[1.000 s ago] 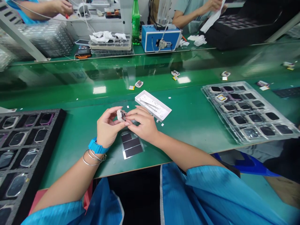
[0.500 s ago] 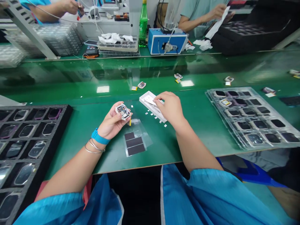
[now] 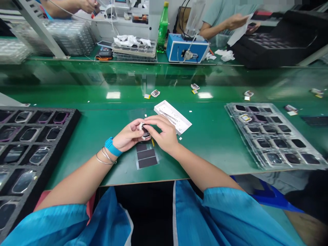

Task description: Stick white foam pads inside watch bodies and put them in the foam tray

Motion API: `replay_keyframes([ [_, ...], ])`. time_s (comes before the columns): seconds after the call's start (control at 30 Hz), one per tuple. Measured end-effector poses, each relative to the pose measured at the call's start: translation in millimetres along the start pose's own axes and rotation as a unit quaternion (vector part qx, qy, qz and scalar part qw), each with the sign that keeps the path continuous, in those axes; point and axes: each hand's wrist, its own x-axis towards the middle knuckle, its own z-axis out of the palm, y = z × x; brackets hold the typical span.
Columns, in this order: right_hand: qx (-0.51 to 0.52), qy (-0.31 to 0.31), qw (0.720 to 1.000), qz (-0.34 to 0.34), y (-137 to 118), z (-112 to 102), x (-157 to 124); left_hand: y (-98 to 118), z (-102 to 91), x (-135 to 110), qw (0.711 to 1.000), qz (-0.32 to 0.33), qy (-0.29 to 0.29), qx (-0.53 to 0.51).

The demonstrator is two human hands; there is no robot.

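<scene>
My left hand [image 3: 129,136] is closed around a small white watch case with its circuit board showing [image 3: 146,132], held above the bench. My right hand [image 3: 165,134] has come to the case from the right, and its bent thumb and fingers touch its near face. Whatever sits between those fingertips is too small or hidden to tell. A thin yellow battery [image 3: 153,141] hangs under the case. Behind my right hand lies a white box lid [image 3: 186,123] with metal tweezers [image 3: 169,115] in it. Below my hands lies a clear sheet with dark rectangular stickers [image 3: 147,158].
On the left stands a black foam tray [image 3: 74,118] of watch cases; on the right, clear plastic trays [image 3: 258,150] hold more. Opened watch cases [image 3: 155,93] lie along the back. Beyond are a blue box [image 3: 187,49], a green bottle [image 3: 162,29] and two people's hands.
My right hand has left the white box lid and moved left onto the watch case. My left hand has shifted slightly right and down, still holding the case.
</scene>
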Motion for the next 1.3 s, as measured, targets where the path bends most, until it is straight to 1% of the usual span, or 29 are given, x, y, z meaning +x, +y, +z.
replay_keyframes([
  [0.13, -0.033, 0.01, 0.999, -0.03, 6, 4, -1, 0, 0.4, 0, 1.0, -0.02, -0.002, -0.002],
  [0.2, -0.029, 0.007, 0.999, -0.035, 9, 5, -1, 0, 0.7, 0, 1.0, -0.029, 0.005, -0.005],
  [0.23, -0.016, 0.003, 1.0, -0.022, 10, 5, -1, 1, 0.8, 0, 0.999, -0.033, 0.01, -0.006],
  [0.27, 0.008, -0.002, 1.0, 0.005, 10, 6, -1, 1, 0.7, 0, 0.999, -0.034, 0.016, -0.006],
  [0.3, 0.048, -0.01, 0.998, 0.048, 11, 6, 0, 2, 0.3, 0, 0.999, -0.03, 0.02, -0.005],
  [0.33, 0.106, -0.025, 0.989, 0.104, 12, 6, 0, 2, -0.5, 0, 1.0, -0.019, 0.025, -0.002],
  [0.37, 0.176, -0.05, 0.968, 0.17, 13, 6, 1, 3, -1.9, 0, 1.0, -0.004, 0.029, 0.003],
  [0.4, 0.252, -0.09, 0.934, 0.238, 14, 5, 2, 5, -3.9, -1, 0.999, 0.016, 0.033, 0.008],
  [0.43, 0.326, -0.139, 0.886, 0.3, 16, 4, 3, 6, -6.4, -1, 0.998, 0.037, 0.038, 0.015],
  [0.47, 0.388, -0.188, 0.831, 0.352, 17, 2, 5, 8, -9.3, -2, 0.997, 0.057, 0.045, 0.023],
  [0.5, 0.432, -0.224, 0.781, 0.392, 19, 0, 6, 11, -12.5, -2, 0.995, 0.075, 0.054, 0.029],
  [0.53, 0.459, -0.243, 0.744, 0.42, 20, -2, 7, 13, -15.6, -2, 0.993, 0.09, 0.063, 0.033],
  [0.57, 0.472, -0.243, 0.726, 0.437, 22, -4, 8, 15, -18.4, -1, 0.991, 0.103, 0.073, 0.034],
  [0.6, 0.473, -0.228, 0.724, 0.446, 23, -7, 9, 18, -20.6, -1, 0.99, 0.113, 0.082, 0.032],
  [0.63, 0.466, -0.206, 0.735, 0.447, 25, -9, 10, 19, -22.1, -1, 0.988, 0.12, 0.09, 0.029],
  [0.7, 0.436, -0.159, 0.775, 0.429, 26, -12, 12, 21, -22.8, 0, 0.987, 0.118, 0.103, 0.023],
  [0.83, 0.366, -0.08, 0.863, 0.34, 22, -13, 14, 18, -17.9, 2, 0.991, 0.064, 0.114, 0.022],
  [0.9, 0.325, -0.063, 0.895, 0.298, 19, -12, 13, 14, -15.5, 3, 0.994, 0.027, 0.107, 0.026],
  [0.97, 0.279, -0.057, 0.921, 0.265, 18, -12, 12, 11, -14.3, 3, 0.995, -0.007, 0.098, 0.036],
  [1.03, 0.237, -0.054, 0.94, 0.24, 18, -11, 11, 8, -14.0, 4, 0.995, -0.032, 0.088, 0.041],
  [1.1, 0.21, -0.05, 0.951, 0.22, 19, -11, 11, 7, -14.3, 4, 0.995, -0.051, 0.074, 0.034],
  [1.3, 0.184, -0.031, 0.967, 0.174, 23, -8, 9, 7, -14.4, 3, 0.995, -0.084, 0.049, 0.006],
])
